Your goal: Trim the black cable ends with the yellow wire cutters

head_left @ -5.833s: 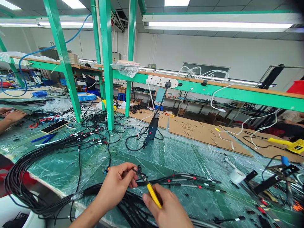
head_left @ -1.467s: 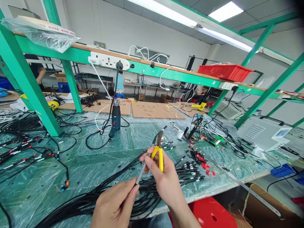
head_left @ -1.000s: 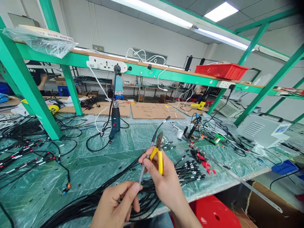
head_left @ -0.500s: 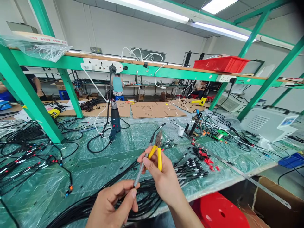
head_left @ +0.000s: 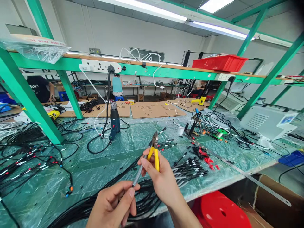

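Observation:
My left hand (head_left: 116,202) pinches the lower end of a cable with a grey ribbed sleeve (head_left: 137,176) between thumb and fingers. Higher up, the thumb and fingertips of my right hand (head_left: 159,177) press on the same cable. That hand also holds diagonal cutters with yellow handles (head_left: 156,160), their jaws pointing up beside the cable's upper part. A bundle of black cables (head_left: 83,207) runs beneath both hands. Right of my right hand lie several cable ends with grey sleeves and white labels (head_left: 190,167).
A heat gun (head_left: 115,122) stands upright on the plastic-covered bench (head_left: 95,167). Tangled black cables (head_left: 23,152) lie left, red pieces (head_left: 207,161) and a slotted metal strip (head_left: 256,183) right. A red stool (head_left: 223,212) is below the bench edge. People work behind the green shelf frame (head_left: 175,72).
The cutters and my right hand have shifted slightly left and down, and the cutter jaws now overlap the cable more. Behind the frame at left, a person has come further into view.

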Available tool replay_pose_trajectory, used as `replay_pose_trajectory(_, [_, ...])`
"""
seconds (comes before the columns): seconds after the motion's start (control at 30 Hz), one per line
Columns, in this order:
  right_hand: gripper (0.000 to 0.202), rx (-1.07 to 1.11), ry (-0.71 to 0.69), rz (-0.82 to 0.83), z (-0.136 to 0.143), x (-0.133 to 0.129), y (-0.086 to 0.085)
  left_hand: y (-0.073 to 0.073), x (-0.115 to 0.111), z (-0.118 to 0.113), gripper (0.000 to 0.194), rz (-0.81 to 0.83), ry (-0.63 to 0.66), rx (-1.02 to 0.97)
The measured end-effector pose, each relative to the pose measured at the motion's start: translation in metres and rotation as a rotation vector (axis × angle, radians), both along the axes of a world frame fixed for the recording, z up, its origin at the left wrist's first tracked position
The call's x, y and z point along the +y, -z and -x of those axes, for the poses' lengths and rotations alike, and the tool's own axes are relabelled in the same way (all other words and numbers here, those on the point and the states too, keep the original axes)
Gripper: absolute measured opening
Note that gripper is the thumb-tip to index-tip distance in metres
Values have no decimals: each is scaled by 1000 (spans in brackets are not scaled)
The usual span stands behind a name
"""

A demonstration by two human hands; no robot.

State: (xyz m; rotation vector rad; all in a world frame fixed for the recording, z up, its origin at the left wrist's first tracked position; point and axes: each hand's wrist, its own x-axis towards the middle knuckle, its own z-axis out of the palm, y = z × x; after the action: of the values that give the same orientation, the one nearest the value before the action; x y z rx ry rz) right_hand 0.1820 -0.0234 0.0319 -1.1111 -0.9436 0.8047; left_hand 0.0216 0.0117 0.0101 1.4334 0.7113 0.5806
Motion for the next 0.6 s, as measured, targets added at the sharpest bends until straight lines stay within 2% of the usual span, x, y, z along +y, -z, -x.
replay_pose_trajectory(0.4, [24, 22, 12, 61, 3, 5, 12, -3, -3, -2, 49, -14, -28, 21])
replay_pose_trajectory(0.6, [25, 7, 33, 63, 3, 5, 10, -4, -4, -5, 49, -13, 14, 30])
